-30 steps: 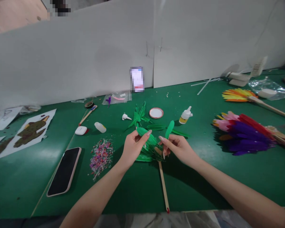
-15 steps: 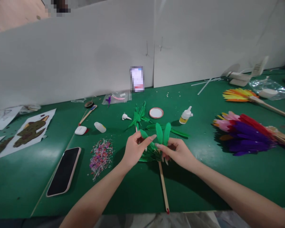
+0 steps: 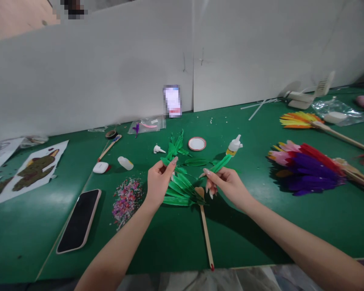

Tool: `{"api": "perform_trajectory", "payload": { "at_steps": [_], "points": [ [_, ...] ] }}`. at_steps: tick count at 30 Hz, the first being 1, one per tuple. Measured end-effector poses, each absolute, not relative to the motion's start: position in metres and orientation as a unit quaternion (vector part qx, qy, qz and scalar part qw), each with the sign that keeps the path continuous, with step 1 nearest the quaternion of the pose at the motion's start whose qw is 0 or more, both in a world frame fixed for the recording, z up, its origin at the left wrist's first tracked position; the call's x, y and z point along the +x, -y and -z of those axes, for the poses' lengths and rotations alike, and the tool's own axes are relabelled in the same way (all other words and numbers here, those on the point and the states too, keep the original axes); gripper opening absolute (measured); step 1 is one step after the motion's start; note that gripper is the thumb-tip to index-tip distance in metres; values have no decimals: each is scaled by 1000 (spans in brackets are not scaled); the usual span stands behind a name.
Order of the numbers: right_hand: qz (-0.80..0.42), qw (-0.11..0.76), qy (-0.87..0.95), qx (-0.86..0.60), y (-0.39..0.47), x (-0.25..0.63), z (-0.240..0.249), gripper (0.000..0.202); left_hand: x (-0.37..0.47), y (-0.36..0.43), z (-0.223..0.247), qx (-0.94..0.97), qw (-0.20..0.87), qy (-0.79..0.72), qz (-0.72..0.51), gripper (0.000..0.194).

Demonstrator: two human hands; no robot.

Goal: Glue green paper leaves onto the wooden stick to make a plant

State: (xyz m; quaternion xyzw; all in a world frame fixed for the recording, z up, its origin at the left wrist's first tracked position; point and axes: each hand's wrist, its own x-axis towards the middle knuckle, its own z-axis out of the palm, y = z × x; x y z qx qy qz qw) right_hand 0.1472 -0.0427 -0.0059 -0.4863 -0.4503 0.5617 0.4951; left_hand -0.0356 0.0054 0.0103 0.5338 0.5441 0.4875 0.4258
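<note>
My left hand pinches a green feather by thumb and finger, above a fan of green feathers. That fan lies on the left of a wooden stick with a rounded head and a red tip. Between thumb and fingers of my right hand is another green feather, slanting up to the right. More green feathers lie behind my left hand, and a single one rests between the hands. A white glue bottle stands behind my right hand, beyond a red-rimmed lid.
At the left are a dark phone, colourful bits, a white case and a small bottle. Purple and red feathers and a yellow feather fan lie right. A lit phone leans on the partition.
My hands have moved apart, the left one shifting left. The feather in my right hand now tilts to the right, and the stick's rounded head has come into view. The view has shifted slightly.
</note>
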Motion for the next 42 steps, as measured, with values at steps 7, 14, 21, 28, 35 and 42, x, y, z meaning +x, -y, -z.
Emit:
{"api": "perform_trajectory", "payload": {
  "at_steps": [7,14,21,28,35,42],
  "points": [
    [-560,525,434,-472,42,149,5,37,-37,-9,-1,496,437,-540,-520,42],
    [-481,527,450,-536,26,169,14,37,-52,-28,-5,430,479,-501,-578,41],
    [-459,468,497,-568,21,179,27,94,-43,-15,-5,480,511,-486,-522,34],
    [-128,484,655,-566,33,173,13,52,-37,-4,-9,509,505,-497,-489,34],
    [-349,431,696,-457,46,153,5,21,-29,2,-10,522,492,-504,-481,33],
    [-538,388,596,-453,52,143,2,23,-24,8,-13,548,493,-498,-458,35]
  ]
}}
